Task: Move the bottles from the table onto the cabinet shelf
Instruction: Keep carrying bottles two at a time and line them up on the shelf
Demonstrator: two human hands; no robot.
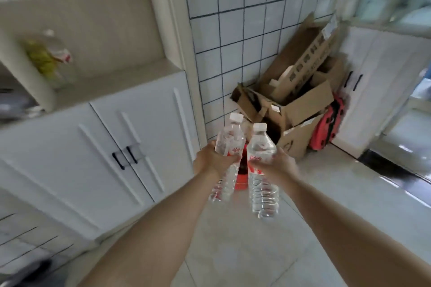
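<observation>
Hands: left hand (211,158) grips left bottle (227,156) | right hand (278,162) grips right bottle (261,170) | bottles side by side, upright

One head cam only, wide-angle, worn high, looking fwd and down past both forearms. White two-door cabinet (121,147) close at left, pile of brown cardboard boxes (296,100) farther ahead in corner. Blurred.

Two bare arms reach forward from the bottom edge. The left hand (210,158) grips one bottle (227,156), the right hand (281,162) another bottle (261,170), held side by side, caps pointing away. To the left stands a cabinet (98,147) with an open shelf (116,84) above its doors. Behind the bottles, cardboard boxes (296,100) are piled in the wall corner.
</observation>
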